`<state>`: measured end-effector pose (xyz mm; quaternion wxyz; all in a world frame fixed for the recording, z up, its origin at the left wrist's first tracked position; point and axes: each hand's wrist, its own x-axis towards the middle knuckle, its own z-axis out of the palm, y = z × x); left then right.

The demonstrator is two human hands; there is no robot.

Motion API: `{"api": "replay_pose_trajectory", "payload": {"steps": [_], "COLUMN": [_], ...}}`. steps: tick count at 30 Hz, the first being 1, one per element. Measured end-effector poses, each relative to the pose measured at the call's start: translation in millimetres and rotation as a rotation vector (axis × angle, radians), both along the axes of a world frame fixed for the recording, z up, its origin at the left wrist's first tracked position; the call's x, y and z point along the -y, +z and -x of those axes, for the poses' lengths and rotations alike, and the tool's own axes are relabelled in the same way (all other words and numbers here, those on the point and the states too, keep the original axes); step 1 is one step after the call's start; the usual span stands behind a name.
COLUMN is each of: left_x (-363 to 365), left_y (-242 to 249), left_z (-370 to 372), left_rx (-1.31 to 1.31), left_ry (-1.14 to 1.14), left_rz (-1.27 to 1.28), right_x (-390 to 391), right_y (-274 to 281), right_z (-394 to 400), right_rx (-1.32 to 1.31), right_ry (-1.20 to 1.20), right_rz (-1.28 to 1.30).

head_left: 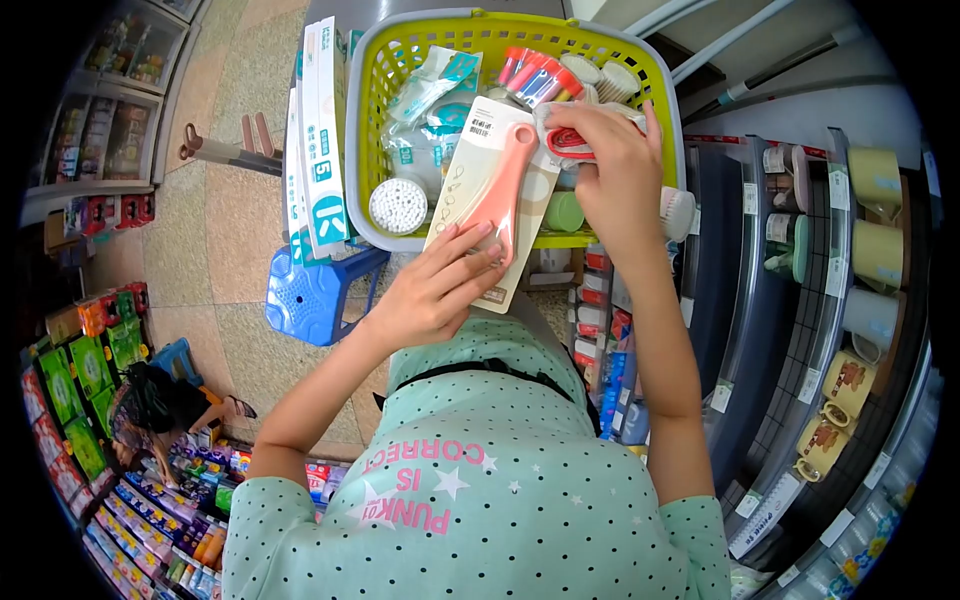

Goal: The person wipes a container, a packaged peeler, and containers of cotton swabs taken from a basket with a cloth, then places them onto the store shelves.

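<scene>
A yellow-green basket with a grey rim (pixel 356 130) holds packaged goods. My left hand (pixel 435 285) lies on the lower part of a carded pack with a pink-handled tool (pixel 515 165), its fingers pressed together over it. The pack slants across the basket's near rim. My right hand (pixel 610 170) is closed on a clear plastic package with a red item (pixel 568 145) inside, at the basket's right. Around them are a round tub of cotton swabs (pixel 398 206), teal-and-clear bags (pixel 435 90), a red-capped pack (pixel 540 76) and a green roll (pixel 564 212).
Long white-and-teal boxes (pixel 322 130) stand against the basket's left side. A blue stool (pixel 305 295) is below them. Shelves with mugs (pixel 822 445) rise at the right. At the lower left, a person (pixel 165 410) is near shelves of packets.
</scene>
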<state>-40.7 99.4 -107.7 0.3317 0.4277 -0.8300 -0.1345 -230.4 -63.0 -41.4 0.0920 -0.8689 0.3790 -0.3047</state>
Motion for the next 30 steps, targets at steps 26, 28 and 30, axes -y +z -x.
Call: {"api": "replay_pose_trajectory", "payload": {"steps": [26, 28, 30], "left_x": [6, 6, 5], "left_y": [-12, -13, -15], "left_z": [-4, -5, -5], "left_rx": [-0.123, -0.121, -0.116], "left_ry": [-0.053, -0.057, -0.063], "left_rz": [0.025, 0.026, 0.024], "right_x": [-22, -31, -44], "right_y": [-5, -3, 1], "right_z": [1, -2, -1], "right_rx": [-0.137, -0.168, -0.158], "right_ry": [-0.127, -0.128, -0.096], "right_rz": [-0.012, -0.046, -0.079]}}
